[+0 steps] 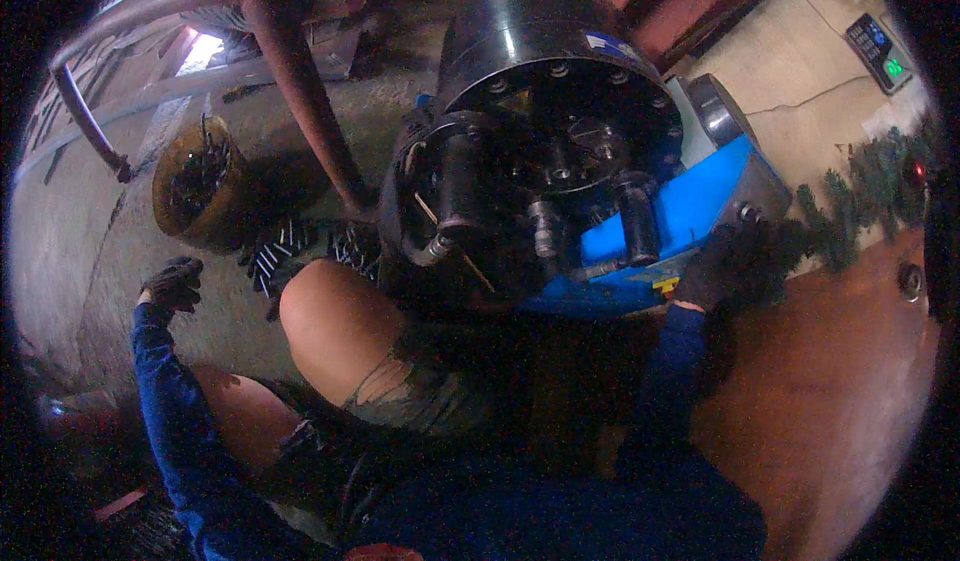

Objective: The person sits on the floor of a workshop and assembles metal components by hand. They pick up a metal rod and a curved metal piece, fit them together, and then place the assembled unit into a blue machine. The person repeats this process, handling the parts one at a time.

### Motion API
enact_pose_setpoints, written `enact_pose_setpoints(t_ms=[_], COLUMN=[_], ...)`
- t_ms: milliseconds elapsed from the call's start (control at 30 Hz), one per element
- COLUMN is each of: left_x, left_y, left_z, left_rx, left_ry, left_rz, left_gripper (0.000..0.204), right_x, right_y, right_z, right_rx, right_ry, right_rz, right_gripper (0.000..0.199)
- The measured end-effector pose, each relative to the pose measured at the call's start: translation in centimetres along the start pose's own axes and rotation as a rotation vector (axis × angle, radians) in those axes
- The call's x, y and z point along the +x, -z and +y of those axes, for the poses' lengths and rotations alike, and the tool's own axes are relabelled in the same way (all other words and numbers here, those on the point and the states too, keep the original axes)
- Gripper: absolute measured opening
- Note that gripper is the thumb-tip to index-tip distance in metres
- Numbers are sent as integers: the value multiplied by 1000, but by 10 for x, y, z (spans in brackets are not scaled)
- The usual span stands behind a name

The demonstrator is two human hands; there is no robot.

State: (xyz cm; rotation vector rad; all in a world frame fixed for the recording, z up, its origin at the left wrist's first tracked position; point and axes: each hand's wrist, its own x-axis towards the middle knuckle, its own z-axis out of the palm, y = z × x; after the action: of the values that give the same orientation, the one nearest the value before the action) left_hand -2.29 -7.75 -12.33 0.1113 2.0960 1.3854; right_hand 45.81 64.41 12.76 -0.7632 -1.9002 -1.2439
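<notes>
You're looking at a dim, murky scene with heavy fisheye bending; the rim falls off into black on all sides. Daylight enters at the upper left, a small blown-out patch beside the rusty pipe (300, 81), and it puts a soft sheen on the black machine head (540, 41). Your lap and lower body sit in deep shadow. Both gloved hands read as dark, soft shapes. Grain and colour noise smear the lower half, and detail softens toward the edges.
</notes>
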Motion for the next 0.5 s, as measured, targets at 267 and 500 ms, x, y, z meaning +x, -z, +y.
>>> enact_pose_setpoints(t_ms=[267,500], left_x=[-2,-9], left_y=[-1,-13], left_z=[5,18], left_rx=[-87,-115], left_ry=[69,55], left_rz=[49,61], left_gripper=[40,35], right_x=[3,-3], right_y=[15,4], right_z=[-14,-6], right_rx=[210,222], right_ry=[-33,63], right_rz=[74,131], right_gripper=[40,37])
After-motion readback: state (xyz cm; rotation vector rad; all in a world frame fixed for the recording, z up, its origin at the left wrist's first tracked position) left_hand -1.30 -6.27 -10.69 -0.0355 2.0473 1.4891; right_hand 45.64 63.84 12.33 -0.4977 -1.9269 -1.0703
